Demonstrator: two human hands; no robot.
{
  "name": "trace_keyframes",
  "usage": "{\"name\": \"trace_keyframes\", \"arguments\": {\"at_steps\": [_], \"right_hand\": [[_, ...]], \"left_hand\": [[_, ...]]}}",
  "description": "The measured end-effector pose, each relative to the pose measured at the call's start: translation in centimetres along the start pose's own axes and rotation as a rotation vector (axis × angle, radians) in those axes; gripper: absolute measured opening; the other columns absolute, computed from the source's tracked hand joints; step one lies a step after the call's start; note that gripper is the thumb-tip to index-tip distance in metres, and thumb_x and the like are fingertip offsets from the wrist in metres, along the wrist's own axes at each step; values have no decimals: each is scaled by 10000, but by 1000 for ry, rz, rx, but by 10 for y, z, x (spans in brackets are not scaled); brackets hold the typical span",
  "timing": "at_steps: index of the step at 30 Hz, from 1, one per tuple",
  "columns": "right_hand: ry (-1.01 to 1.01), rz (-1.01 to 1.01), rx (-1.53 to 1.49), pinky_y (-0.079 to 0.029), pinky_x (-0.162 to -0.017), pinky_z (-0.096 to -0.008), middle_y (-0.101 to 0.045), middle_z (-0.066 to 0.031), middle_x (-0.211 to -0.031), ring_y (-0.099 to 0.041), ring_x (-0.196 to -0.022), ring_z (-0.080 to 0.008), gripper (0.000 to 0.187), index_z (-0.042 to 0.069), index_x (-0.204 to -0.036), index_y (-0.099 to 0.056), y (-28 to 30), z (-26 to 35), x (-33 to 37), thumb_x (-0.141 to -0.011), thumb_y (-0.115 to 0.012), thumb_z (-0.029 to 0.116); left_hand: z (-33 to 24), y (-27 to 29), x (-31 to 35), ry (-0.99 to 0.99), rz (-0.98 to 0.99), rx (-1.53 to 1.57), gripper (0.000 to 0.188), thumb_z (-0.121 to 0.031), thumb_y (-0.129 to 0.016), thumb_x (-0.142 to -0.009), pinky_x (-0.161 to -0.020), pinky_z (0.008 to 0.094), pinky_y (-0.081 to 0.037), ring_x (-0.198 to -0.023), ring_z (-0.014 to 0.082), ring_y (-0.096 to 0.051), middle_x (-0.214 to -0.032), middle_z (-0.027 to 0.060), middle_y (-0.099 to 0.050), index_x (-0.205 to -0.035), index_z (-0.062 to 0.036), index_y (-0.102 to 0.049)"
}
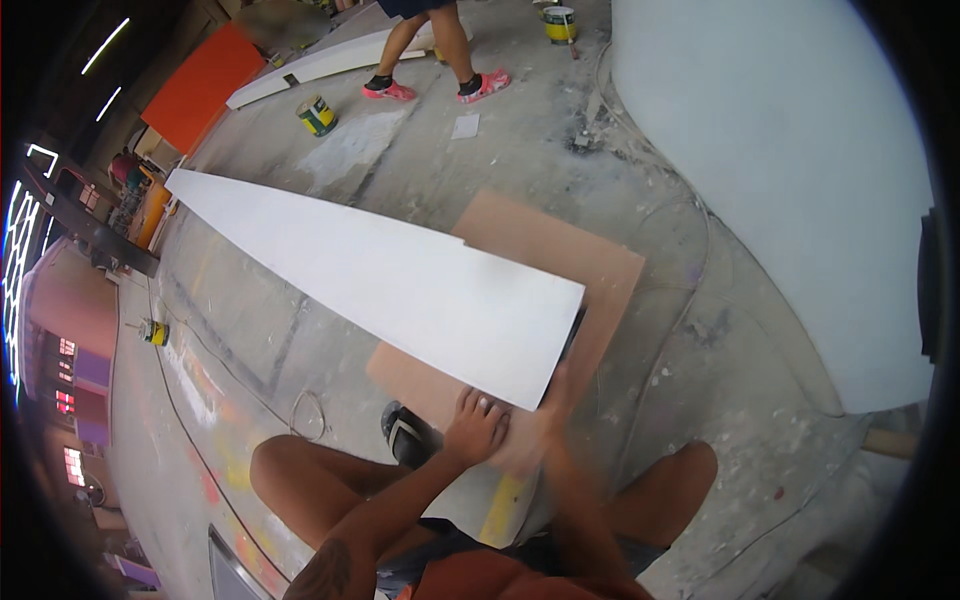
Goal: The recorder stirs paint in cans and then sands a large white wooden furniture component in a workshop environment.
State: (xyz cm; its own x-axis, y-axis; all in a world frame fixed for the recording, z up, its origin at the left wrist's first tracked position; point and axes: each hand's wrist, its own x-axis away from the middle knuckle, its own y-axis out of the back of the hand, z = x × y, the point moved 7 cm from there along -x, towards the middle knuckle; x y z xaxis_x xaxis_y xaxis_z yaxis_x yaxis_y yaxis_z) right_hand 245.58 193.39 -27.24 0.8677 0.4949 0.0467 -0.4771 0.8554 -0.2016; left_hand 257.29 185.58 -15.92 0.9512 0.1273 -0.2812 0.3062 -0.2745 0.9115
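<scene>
A long, tapered white board (400, 270) stretches from the far left toward me, its wide end closest. My left hand (478, 430) is at the board's near long edge, fingers bent and close together against it. My right hand (553, 405) is by the near corner of the wide end. Motion smears it, and the board's end partly hides its fingers. A dark strip (574, 334) shows along that end; I cannot make out what it is. Under the wide end lies a brown sheet (605, 262), perhaps cardboard.
A large white curved panel (770, 170) fills the right side. Paint cans stand at the far middle (317, 116), far right (559, 25) and left (153, 332). Someone in pink clogs (484, 86) stands beyond. Cables (690, 300) cross the stained concrete floor; a dark sandal (408, 437) is by my leg.
</scene>
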Motion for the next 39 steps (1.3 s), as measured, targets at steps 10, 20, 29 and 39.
{"name": "trace_keyframes", "arguments": {"at_steps": [10,20,29,39], "right_hand": [[-19,-146,-101,-423,-1028,-354,-567,-148,-1293,-531,-1181,-239,495,-8,-1328,-530,-14,93,-10,-1089,-323,373],[-49,-255,-244,-485,-975,-347,-579,-151,-1308,-596,-1125,-225,520,-23,-1411,-439,-2,59,-28,-1076,-335,361],[307,-403,293,-444,-1027,-322,-559,-162,-1266,-547,-1133,-222,416,-33,-1357,-484,-17,91,14,-1060,-433,254],[539,-104,992,-431,-1039,-381,-569,-216,-1266,-529,-1189,-280,467,-11,-1338,-520,-59,174,55,-1047,-439,344]], "left_hand": [[3,6,7,-2,17,-24,213,-196,-639,-880,-1061,568,-369,-1114,412,-530,-1029,219,-612,-992,-14,-649],[6,12,5,-12,-22,-42,203,-186,-647,-873,-1054,565,-378,-1083,419,-543,-1011,236,-610,-967,-6,-639],[-3,12,1,-20,-21,-14,193,-183,-643,-879,-1060,565,-375,-1093,417,-539,-1005,222,-605,-963,-10,-635],[7,24,10,-8,-50,-48,179,-178,-638,-884,-1063,565,-376,-1092,399,-544,-1017,214,-606,-969,-21,-633]]}}
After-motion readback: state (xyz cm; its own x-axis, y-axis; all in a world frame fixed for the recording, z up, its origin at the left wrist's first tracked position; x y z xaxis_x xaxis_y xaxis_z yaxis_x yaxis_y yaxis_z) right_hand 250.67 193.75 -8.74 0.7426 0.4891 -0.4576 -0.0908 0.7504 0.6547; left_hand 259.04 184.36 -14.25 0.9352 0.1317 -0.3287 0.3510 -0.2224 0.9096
